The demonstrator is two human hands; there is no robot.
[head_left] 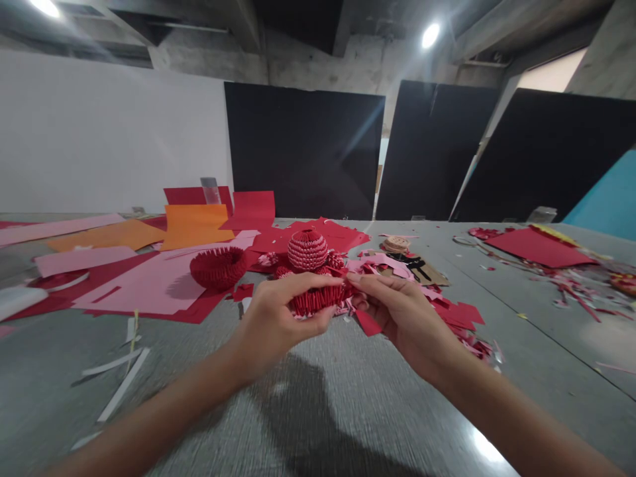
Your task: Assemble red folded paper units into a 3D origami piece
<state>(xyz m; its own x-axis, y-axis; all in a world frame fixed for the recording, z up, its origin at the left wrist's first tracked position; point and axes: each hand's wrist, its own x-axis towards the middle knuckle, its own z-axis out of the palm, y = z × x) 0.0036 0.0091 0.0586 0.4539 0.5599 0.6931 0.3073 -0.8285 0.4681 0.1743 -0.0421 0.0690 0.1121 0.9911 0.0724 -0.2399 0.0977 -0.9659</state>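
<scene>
Wall: bare concrete up top, rough and patchy. White panel on the left, running to the edge of view. Right of it, black panels, the right-hand ones leaning, narrow gaps between. Blue panel at far right, partly cut off. Ceiling dark, with concrete beams. Two bright lamps lit, one upper left, one right of center, both flaring. Pale opening upper right, can't tell if window. Gray surface, thin dark seam on the right, glare spot near bottom.
</scene>
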